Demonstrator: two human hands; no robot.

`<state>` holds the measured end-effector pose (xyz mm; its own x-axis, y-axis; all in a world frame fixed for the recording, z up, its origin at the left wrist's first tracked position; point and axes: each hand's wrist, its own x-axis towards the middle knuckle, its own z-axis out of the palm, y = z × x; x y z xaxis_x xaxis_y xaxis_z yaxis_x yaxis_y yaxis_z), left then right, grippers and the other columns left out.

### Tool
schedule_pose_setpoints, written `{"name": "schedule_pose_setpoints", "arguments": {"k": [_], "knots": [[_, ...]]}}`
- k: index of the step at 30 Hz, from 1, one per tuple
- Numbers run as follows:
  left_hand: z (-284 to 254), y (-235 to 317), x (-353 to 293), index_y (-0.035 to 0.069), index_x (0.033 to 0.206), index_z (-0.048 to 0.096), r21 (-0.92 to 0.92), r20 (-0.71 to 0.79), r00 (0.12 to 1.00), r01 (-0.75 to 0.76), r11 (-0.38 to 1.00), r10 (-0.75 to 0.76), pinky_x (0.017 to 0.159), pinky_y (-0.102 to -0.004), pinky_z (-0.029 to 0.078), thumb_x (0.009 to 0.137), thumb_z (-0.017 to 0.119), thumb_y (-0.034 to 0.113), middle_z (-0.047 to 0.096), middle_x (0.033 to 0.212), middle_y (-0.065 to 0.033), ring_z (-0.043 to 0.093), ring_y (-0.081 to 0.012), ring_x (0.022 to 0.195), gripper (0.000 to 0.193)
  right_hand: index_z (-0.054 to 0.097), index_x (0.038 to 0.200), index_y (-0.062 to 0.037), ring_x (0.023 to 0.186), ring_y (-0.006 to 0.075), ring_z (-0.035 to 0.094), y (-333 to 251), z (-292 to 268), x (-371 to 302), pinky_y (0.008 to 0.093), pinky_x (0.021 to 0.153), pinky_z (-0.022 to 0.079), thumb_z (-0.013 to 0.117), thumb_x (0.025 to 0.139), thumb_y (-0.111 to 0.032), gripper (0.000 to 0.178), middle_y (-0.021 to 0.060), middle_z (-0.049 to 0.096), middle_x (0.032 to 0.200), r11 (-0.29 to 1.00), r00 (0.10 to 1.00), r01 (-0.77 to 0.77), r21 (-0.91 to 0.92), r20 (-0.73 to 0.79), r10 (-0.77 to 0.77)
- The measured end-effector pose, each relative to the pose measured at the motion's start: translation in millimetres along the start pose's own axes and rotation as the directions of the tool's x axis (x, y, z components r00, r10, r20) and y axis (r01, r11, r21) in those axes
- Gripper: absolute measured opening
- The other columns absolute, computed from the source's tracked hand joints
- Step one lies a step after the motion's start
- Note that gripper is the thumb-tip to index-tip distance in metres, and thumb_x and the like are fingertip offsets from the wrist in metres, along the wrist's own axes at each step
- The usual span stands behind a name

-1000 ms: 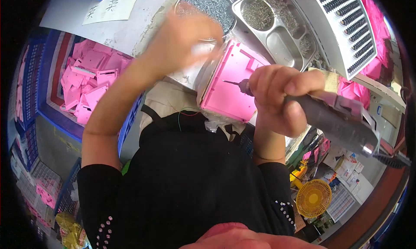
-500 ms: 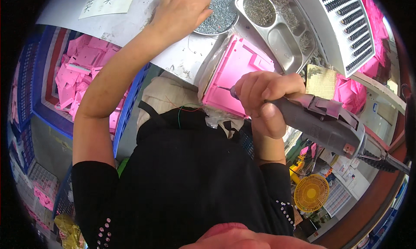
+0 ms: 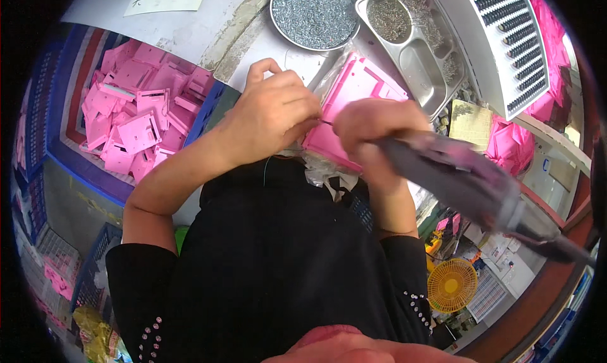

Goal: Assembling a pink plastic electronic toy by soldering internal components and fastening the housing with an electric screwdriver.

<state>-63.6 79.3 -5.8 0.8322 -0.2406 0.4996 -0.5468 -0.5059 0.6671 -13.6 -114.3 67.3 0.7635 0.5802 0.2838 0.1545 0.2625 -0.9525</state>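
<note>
My right hand (image 3: 379,126) is wrapped round a dark grey electric screwdriver (image 3: 458,176), blurred by motion, its thin bit pointing left. At the bit's tip are the closed fingertips of my left hand (image 3: 275,113); whatever they pinch is too small or hidden to make out. Beneath both hands lies a flat pink plastic panel (image 3: 363,81) with raised edges, near the table's front edge, partly covered by my hands. Just beyond stands a round metal dish (image 3: 313,15) full of small silvery screws.
Right of the dish is a steel compartment tray (image 3: 417,78) with small metal pieces. A white box (image 3: 499,53) holds rows of black coiled parts. At left, a blue crate (image 3: 82,176) contains many pink parts. A yellow fan (image 3: 452,285) is at lower right.
My left hand has come from the screw dish toward me, down to the screwdriver's tip. The screwdriver in my right hand has shifted slightly and is now blurred.
</note>
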Motion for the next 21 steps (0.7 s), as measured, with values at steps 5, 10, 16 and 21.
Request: {"name": "schedule_pose_setpoints", "arguments": {"k": [5, 10, 16, 21], "knots": [[5, 6, 4, 0.012, 0.09, 0.071, -0.053, -0.024, 1.0, 0.007, 0.999, -0.009, 0.091, -0.0408, 0.036, 0.078, 0.081, 0.013, 0.07, 0.087, 0.0031, 0.063, -0.0163, 0.084, 0.015, 0.053, 0.092, -0.0067, 0.054, 0.0213, 0.056, -22, 1, 6, 0.0359, 0.057, 0.05, 0.077, 0.09, -0.019, 0.028, 0.0065, 0.057, 0.066, 0.982, 0.996, 0.085, 0.166, -0.021, -0.082], [2, 10, 2, 0.013, 0.091, 0.072, -0.04, 0.056, 0.998, -0.013, 0.999, 0.015, 0.098, -0.0441, 0.035, 0.079, 0.08, 0.014, 0.071, 0.093, 0.0037, 0.064, -0.0165, 0.092, 0.014, 0.051, 0.092, -0.0066, 0.055, 0.0214, 0.055, -22, 5, -1, 0.0366, 0.056, 0.049, 0.076, 0.092, -0.019, 0.028, 0.007, 0.055, 0.065, 0.986, 0.997, 0.069, 0.15, -0.044, -0.063], [-5, 6, 8, 0.013, 0.105, 0.077, -0.037, 0.221, 0.973, -0.061, 0.997, 0.068, 0.107, -0.0511, 0.034, 0.078, 0.075, 0.012, 0.071, 0.125, 0.0051, 0.06, -0.0186, 0.114, 0.027, 0.048, 0.091, -0.0071, 0.048, 0.0186, 0.049, -13, 14, -21, 0.038, 0.053, 0.047, 0.068, 0.09, -0.015, 0.022, 0.0046, 0.05, 0.059, 0.993, 0.998, 0.053, 0.101, 0.029, -0.056], [7, 2, -2, 0.016, 0.116, 0.076, 0.116, 0.248, 0.968, -0.079, 0.99, 0.048, 0.109, -0.0512, 0.028, 0.078, 0.076, 0.018, 0.069, 0.133, 0.0048, 0.06, -0.0233, 0.112, 0.037, 0.048, 0.093, -0.0051, 0.049, 0.0196, 0.052, 3, 19, -20, 0.0351, 0.051, 0.047, 0.064, 0.091, -0.003, 0.016, 0.007, 0.053, 0.06, 0.984, 0.972, 0.174, -0.032, 0.166, -0.166]]}}
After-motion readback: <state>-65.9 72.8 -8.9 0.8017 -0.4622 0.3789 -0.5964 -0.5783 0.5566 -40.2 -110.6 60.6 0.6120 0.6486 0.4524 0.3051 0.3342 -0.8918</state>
